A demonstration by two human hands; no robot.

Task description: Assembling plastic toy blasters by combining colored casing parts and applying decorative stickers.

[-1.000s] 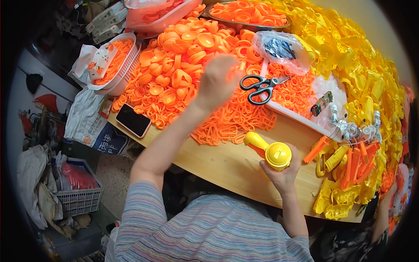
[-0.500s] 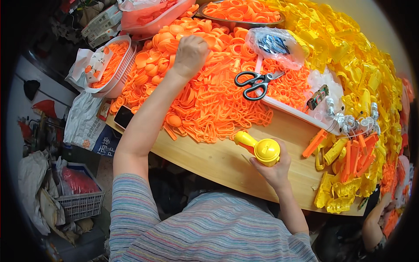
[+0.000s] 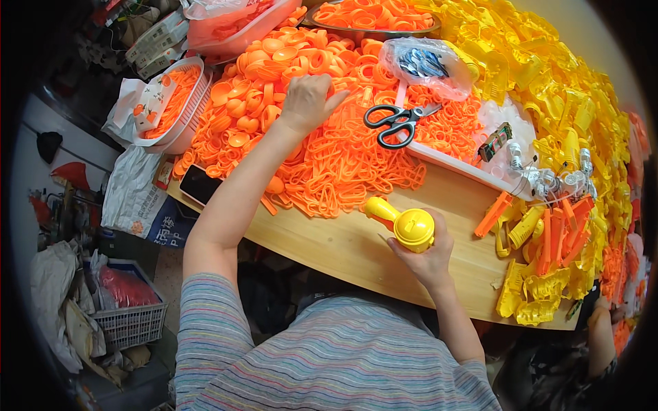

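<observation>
My left hand [image 3: 307, 104] reaches over a heap of orange plastic parts [image 3: 343, 171], close to its round cup-shaped pieces. The thumb stands apart from the bent fingers; the fingertips are partly hidden, and I see nothing held. Near the table's front edge, my right hand [image 3: 430, 255] is closed around a yellow plastic toy part [image 3: 414, 229] with a round domed top. A yellow arm sticks out of it to the left, with some orange on its underside. Black-handled scissors [image 3: 393, 127] lie across the edge of a white tray [image 3: 459, 168], to the right of my left hand.
Yellow parts [image 3: 548, 89] are heaped along the right side. Wired metal-looking components [image 3: 548, 179] and orange strips [image 3: 558, 236] lie by them. A bag of blue pieces [image 3: 423, 63] rests above the tray. A phone [image 3: 199, 183] and white basket [image 3: 190, 116] stand left. Another person's arm [image 3: 601, 335] shows at right.
My left hand has come slightly right and nearer, its thumb now spread where the hand was fisted. The right hand still holds the yellow part. The view has shifted a little.
</observation>
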